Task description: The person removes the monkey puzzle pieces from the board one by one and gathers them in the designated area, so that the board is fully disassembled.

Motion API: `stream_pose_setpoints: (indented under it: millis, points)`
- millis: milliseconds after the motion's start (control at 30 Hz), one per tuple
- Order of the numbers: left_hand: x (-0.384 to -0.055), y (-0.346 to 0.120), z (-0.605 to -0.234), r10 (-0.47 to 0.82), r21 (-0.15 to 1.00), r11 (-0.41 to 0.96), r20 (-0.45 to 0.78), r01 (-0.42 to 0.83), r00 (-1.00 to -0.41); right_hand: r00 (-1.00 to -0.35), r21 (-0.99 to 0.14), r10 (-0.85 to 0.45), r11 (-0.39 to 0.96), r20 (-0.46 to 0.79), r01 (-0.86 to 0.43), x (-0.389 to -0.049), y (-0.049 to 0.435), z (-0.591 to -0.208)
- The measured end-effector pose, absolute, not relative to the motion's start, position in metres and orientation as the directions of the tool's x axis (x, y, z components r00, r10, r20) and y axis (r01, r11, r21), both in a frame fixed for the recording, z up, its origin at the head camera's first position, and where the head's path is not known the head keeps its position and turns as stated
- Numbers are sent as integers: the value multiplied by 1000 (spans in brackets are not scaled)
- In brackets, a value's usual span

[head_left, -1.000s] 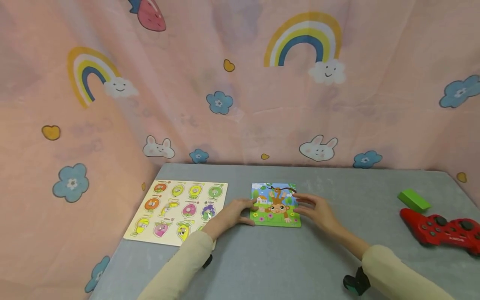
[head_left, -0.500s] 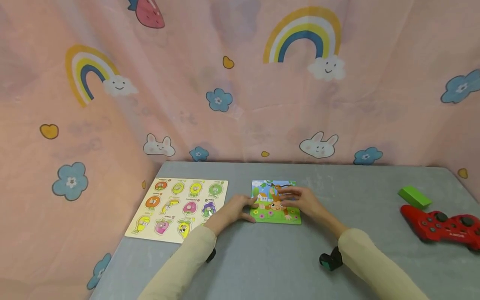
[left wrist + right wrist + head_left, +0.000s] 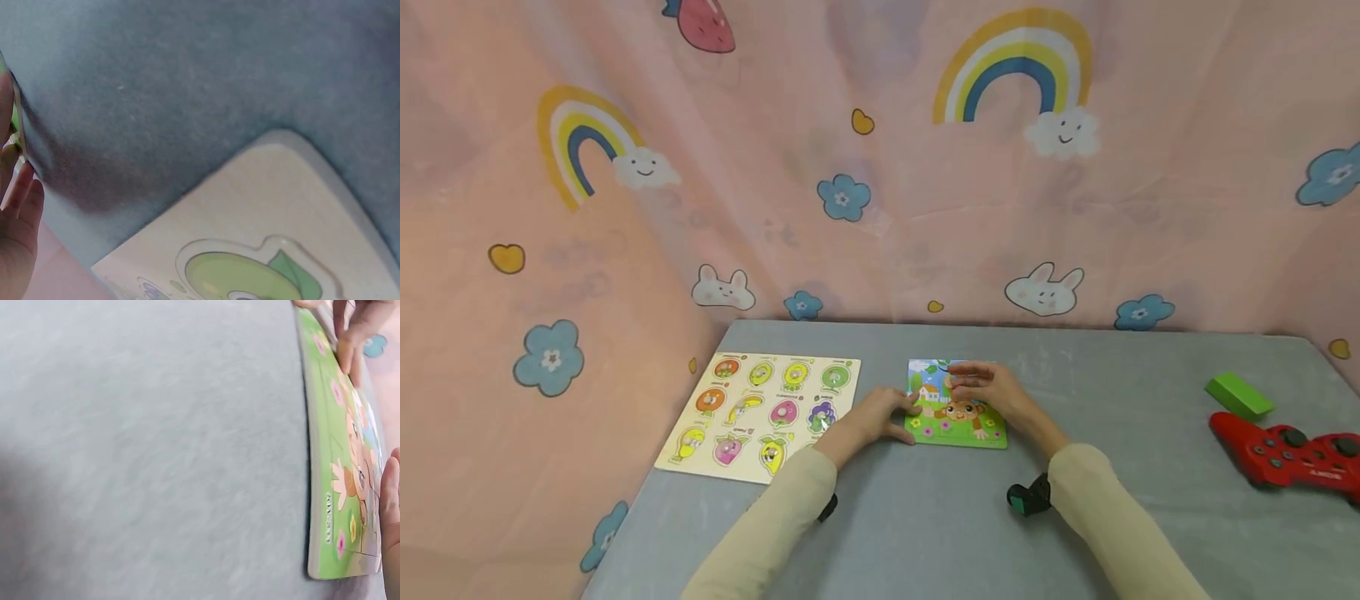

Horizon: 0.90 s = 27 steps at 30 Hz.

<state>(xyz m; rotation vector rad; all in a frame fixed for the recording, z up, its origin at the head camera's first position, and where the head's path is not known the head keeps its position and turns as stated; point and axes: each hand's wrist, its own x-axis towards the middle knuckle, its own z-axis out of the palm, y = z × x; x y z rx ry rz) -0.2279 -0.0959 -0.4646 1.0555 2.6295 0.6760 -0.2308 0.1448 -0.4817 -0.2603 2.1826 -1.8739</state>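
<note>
A square jigsaw puzzle (image 3: 958, 433) with a monkey picture lies flat on the grey table. My left hand (image 3: 880, 414) rests at its left side, fingertips on the picture and thumb by the lower left corner. In the right wrist view, the fingers of that left hand (image 3: 362, 331) touch the top of the puzzle (image 3: 334, 487). My right hand (image 3: 996, 392) is over the puzzle's upper right part, fingers extended leftward and holding nothing visible. It covers part of the monkey and the branch. Only the edge of my right hand (image 3: 390, 512) shows in its own wrist view.
A cream knob puzzle board (image 3: 752, 425) with fruit pictures lies left of my left hand, partly under that forearm. At the right are a green block (image 3: 1240, 396) and a red game controller (image 3: 1288, 454). A pink patterned curtain (image 3: 895, 250) hangs behind the table.
My right hand has moved left from the puzzle's right edge to over its upper part, its forearm following. The left hand stays at the left edge, and the puzzle lies in place.
</note>
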Motion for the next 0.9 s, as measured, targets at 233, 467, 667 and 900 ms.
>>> stream_pose_setpoints:
  millis: [233, 467, 667, 900]
  points:
    - [-227, -96, -464, 684, 505, 647, -54, 571, -727, -956, -989, -283, 146, -73, 32, -242, 136, -483]
    - [-228, -94, -466, 674, 481, 668, -68, 567, -736, -949, -983, -310, 185, -58, 0, -247, 130, -480]
    - [-229, -92, -466, 685, 470, 663, -68, 582, -726, -937, -943, -348, 318, -21, -96, -254, 131, -478]
    - [-229, -93, -465, 684, 450, 671, -70, 589, -726, -936, -881, -352, 449, -23, -147, -266, 126, -478]
